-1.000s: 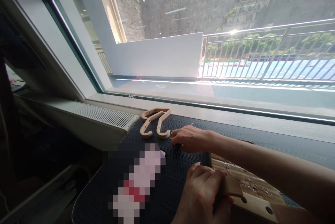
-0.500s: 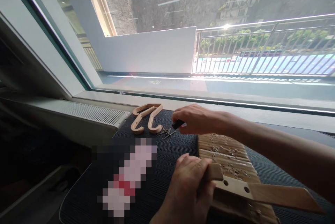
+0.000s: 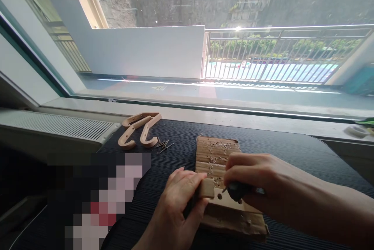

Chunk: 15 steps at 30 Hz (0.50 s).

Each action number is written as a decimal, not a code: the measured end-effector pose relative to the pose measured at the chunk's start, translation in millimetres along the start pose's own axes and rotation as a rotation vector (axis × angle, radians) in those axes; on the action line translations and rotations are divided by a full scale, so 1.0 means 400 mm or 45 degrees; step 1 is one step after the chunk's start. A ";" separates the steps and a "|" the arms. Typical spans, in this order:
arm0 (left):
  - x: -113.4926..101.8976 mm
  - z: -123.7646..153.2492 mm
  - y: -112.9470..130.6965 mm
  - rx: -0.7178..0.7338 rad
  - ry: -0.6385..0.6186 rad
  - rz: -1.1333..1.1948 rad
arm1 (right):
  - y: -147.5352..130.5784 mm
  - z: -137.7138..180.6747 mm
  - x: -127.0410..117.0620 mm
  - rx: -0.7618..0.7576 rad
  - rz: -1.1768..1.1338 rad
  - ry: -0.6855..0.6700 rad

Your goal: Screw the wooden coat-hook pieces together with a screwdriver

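My left hand [image 3: 178, 201] grips a light wooden hook [image 3: 226, 204] by its squared end and holds it on a piece of corrugated cardboard [image 3: 217, 147]. Two round holes show in the hook's flat part. My right hand [image 3: 254, 174] is closed around what looks like a short dark-handled screwdriver [image 3: 236, 191]. Its thin metal tip points left at the nearer hole; I cannot tell whether a screw sits on it. The hook's far end is hidden under my right hand. Many small punctures dot the cardboard.
Several wooden hooks [image 3: 149, 132] lie together at the back left, beside a small pile of screws [image 3: 165, 147]. A blurred-out item [image 3: 117, 199] is on the left of the dark table [image 3: 280, 145]. Behind are a window sill [image 3: 181, 114] and a radiator [image 3: 64, 123].
My right hand has moved from beside the screws to the hook, bringing the dark tool over its holes. My left hand keeps its hold. The view has shifted right.
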<state>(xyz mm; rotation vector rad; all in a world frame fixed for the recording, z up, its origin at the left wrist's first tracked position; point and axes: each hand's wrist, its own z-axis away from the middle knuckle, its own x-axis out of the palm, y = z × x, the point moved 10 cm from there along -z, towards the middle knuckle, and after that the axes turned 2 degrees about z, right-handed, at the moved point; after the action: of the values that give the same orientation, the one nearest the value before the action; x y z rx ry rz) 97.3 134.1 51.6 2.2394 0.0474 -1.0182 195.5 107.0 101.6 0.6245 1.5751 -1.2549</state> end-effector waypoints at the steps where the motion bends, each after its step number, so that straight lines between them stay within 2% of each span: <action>1: 0.001 -0.001 0.001 0.009 -0.004 -0.002 | 0.005 0.003 0.001 0.008 0.007 0.009; 7: -0.001 -0.009 0.005 -0.011 -0.017 0.017 | 0.035 0.005 0.039 0.042 -0.006 -0.020; 11: -0.007 -0.015 0.008 -0.025 0.021 0.054 | 0.058 0.008 0.046 0.058 -0.035 0.010; 15: 0.006 -0.016 0.004 -0.027 -0.012 0.109 | 0.069 0.014 0.050 0.043 -0.067 0.010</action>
<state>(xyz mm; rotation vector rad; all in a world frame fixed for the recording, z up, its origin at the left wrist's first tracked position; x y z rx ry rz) 103.9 136.1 54.0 2.1981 -0.0416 -0.9779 213.6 107.3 72.1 0.6132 1.5889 -1.3220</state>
